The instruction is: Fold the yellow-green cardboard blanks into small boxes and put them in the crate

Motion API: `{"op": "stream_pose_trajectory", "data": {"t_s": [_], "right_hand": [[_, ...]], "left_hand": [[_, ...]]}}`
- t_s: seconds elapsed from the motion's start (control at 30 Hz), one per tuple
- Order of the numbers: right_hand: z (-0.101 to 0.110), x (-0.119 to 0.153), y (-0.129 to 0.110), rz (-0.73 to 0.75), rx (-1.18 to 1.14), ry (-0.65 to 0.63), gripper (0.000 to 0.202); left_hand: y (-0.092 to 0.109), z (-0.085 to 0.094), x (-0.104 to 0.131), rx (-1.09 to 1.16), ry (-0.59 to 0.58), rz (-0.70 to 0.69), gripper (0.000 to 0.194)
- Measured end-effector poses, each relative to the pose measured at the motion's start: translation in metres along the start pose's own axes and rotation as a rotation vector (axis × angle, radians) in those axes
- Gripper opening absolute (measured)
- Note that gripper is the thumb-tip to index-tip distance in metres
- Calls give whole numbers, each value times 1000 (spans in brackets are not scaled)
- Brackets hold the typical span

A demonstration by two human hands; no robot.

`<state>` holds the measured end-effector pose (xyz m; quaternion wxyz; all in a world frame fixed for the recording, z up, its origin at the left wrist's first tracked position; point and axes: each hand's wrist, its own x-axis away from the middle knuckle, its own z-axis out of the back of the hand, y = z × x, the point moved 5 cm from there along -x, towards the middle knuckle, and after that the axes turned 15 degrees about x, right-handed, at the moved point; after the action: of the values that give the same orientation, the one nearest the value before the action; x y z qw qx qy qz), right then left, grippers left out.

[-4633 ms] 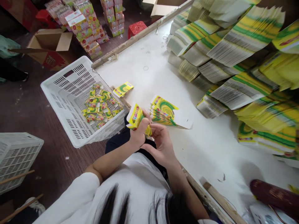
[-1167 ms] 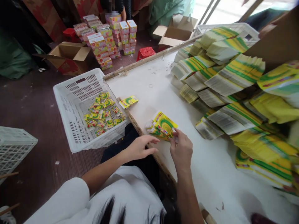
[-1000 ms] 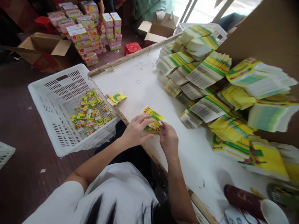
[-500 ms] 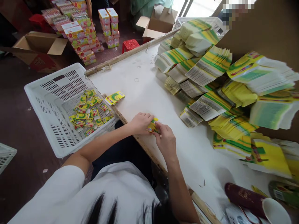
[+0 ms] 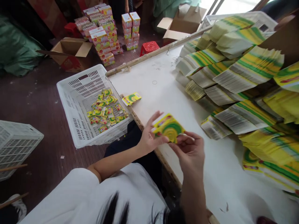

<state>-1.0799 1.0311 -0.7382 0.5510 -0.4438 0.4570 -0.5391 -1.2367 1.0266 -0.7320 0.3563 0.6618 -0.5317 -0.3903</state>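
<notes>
A small yellow-and-green box (image 5: 172, 130), slightly blurred, is held between my two hands above the table's near edge. My left hand (image 5: 147, 140) grips its left end, thumb in front and fingers behind. At the lower right corner, my right hand (image 5: 192, 150) pinches it between thumb and fingertips. The printed face is turned up towards me. Beyond my left hand, a similar yellow carton (image 5: 131, 99) lies on the table edge. On the left, a white plastic basket (image 5: 70, 115) holds several small yellow-green boxes (image 5: 99, 113).
Stacks of flat printed cartons (image 5: 235, 70) cover the right of the white table (image 5: 161, 96), which has a wooden rim (image 5: 144, 55). Beyond stand a red stool (image 5: 149, 47), open cardboard boxes (image 5: 70, 51) and piled colourful boxes (image 5: 102, 40). Another white crate (image 5: 17, 140) is at far left.
My hands have raised the small box from near the tabletop and turned its printed face up. The view has swung left, so the surroundings appear further right.
</notes>
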Motion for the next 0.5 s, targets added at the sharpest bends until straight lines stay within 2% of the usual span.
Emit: {"op": "stream_pose_trajectory", "data": {"t_s": [0.07, 0.1, 0.17, 0.23, 0.3, 0.4, 0.43, 0.47, 0.5], "right_hand": [[-19, 9, -12, 61, -9, -64, 51], [-27, 13, -16, 88, -8, -73, 48], [-35, 20, -22, 126, -10, -60, 43], [-39, 23, -21, 113, -45, -80, 39], [-40, 24, -15, 47, -130, -142, 32], [-40, 23, -4, -78, -235, -222, 34], [-40, 23, -1, -93, -227, -221, 35], [-39, 23, 0, -90, -188, -199, 36], [-38, 25, 1, -69, -117, -148, 35]], "left_hand": [[-12, -11, 3, 303, 9, 215, 77], [-14, -15, 2, 398, 43, 264, 68], [-10, -17, 0, 475, 129, 236, 58], [0, -14, 0, 440, 162, 122, 55], [13, -13, 1, 294, 51, -11, 57], [28, -16, 8, -13, -275, -280, 50], [30, -16, 11, -83, -350, -373, 47], [30, -15, 13, -125, -382, -433, 44], [27, -13, 11, -136, -362, -441, 43]]}}
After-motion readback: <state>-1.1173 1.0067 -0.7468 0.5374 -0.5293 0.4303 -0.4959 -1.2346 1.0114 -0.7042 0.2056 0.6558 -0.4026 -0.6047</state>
